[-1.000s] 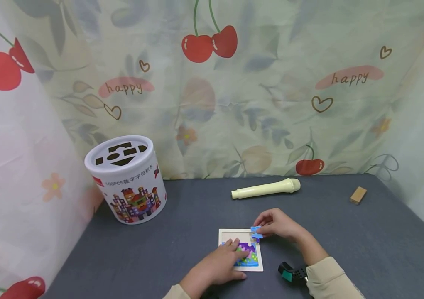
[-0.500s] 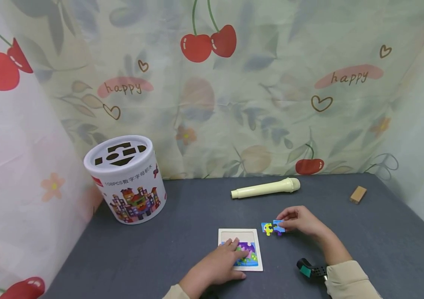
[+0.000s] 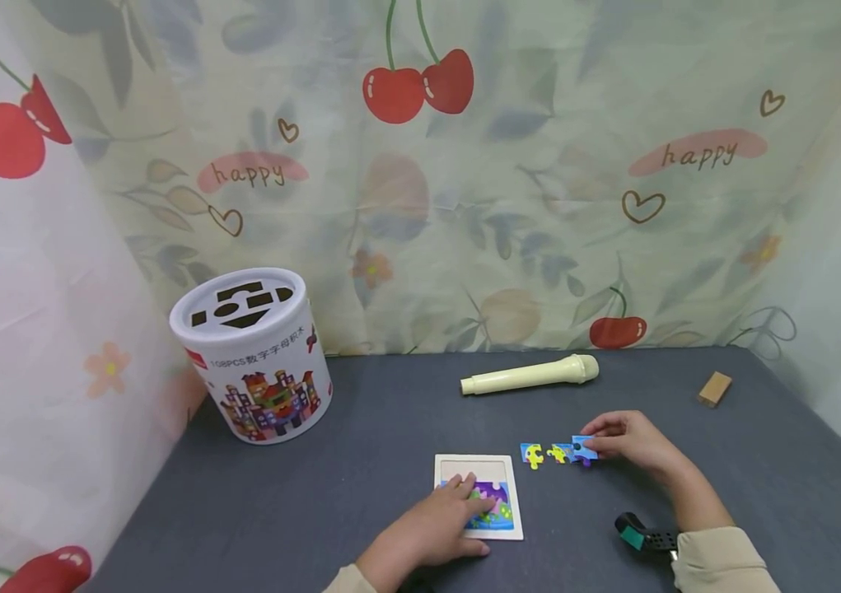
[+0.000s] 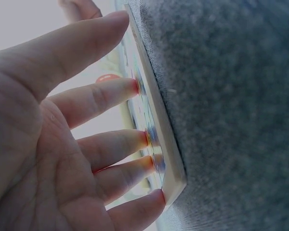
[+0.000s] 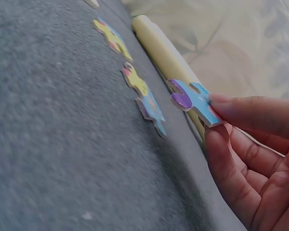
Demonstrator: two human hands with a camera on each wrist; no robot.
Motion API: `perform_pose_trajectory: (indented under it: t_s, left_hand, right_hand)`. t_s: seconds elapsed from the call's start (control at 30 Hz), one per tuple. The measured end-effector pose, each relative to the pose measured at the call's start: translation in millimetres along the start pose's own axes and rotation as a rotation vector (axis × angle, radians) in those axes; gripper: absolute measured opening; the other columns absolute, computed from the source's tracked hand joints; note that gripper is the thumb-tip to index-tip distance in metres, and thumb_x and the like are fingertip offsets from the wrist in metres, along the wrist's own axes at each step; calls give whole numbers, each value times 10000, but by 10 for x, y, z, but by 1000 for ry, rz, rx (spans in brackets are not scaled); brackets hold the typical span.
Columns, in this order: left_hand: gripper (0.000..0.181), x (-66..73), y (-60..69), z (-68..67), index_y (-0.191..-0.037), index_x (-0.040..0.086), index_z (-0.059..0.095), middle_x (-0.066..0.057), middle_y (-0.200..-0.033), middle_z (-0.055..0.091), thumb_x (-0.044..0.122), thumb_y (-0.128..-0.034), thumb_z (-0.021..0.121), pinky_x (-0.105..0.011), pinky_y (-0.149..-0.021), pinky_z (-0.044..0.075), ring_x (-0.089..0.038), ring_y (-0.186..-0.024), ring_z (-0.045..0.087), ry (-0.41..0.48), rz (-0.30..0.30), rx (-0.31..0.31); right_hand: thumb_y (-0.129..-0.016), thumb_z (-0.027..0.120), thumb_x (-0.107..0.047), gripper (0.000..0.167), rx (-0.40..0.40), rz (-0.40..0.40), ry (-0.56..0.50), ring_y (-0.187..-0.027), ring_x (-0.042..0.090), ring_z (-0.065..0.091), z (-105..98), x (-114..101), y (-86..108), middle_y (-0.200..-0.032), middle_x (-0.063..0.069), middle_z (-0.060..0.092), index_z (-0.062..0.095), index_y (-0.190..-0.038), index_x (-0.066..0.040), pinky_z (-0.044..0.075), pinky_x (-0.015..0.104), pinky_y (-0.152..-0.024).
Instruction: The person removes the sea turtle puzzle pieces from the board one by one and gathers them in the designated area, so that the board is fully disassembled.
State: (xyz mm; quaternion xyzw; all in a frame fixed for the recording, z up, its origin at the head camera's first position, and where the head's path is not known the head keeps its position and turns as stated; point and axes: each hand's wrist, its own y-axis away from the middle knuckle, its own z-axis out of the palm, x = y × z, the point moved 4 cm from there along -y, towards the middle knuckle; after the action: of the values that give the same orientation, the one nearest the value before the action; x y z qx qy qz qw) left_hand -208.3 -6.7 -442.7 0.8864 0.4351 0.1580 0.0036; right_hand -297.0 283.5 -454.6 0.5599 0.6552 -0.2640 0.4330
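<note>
The left hand [image 3: 435, 520], fingers apart, rests on a wooden jigsaw tray [image 3: 474, 468]; rightward, the right hand [image 3: 631, 438] pinches a blue-and-purple jigsaw piece [image 5: 202, 108]. Farther, a block bucket [image 3: 253, 371] reads "108PCS数字字母积木"; the cherry-print curtain [image 3: 464, 181] says "happy" twice.

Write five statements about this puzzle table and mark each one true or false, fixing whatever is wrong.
1. The right hand pinches a blue-and-purple puzzle piece. True.
2. Pieces fill the whole wooden tray. False: its far part is bare.
3. The left hand is raised clear of the tray. False: its fingertips touch the puzzle in it.
4. A cream toy microphone lies on the table, farther back than the tray. True.
5. The white bucket stands to the right of the microphone in the head view. False: it stands to the left.
</note>
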Motion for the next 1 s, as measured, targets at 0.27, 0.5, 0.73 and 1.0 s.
perform_pose_trajectory:
  t_s: [0.27, 0.5, 0.73, 1.0]
  left_hand:
    - [535, 4, 7, 2, -1320, 258, 537, -142, -1443, 418, 411, -825, 666, -415, -1061, 372, -333, -1333, 392, 0, 0, -5]
    - [518, -1, 9, 4, -1315, 253, 543, -144, -1441, 421, 403, -832, 659, -416, -1066, 366, -333, -1332, 394, 2, 4, 3]
    - [531, -2, 3, 8, -1325, 253, 533, -147, -1442, 418, 412, -833, 656, -415, -1074, 356, -332, -1335, 389, -6, 11, -3]
    - [540, -12, 1, 13, -1331, 252, 525, -154, -1444, 413, 414, -832, 655, -406, -1083, 345, -340, -1335, 386, -5, 15, -3]
  right_hand:
    - [-838, 690, -245, 370, 34, 39, 19, -740, 117, 608, -85, 91, 23, -845, 25, 668, 633, -1050, 54, 532, 270, -675]
    - [-861, 664, -213, 356, 38, 32, 39, -735, 99, 593, -105, 125, 66, -900, 61, 676, 632, -1075, 70, 523, 265, -665]
    - [-876, 645, -198, 327, 68, 40, 57, -722, 99, 571, -86, 175, 59, -884, 42, 664, 633, -1072, 64, 505, 261, -642]
    - [-855, 661, -144, 250, 127, 16, 130, -667, 88, 533, -62, 161, 43, -822, 43, 645, 654, -1002, 58, 478, 247, -590]
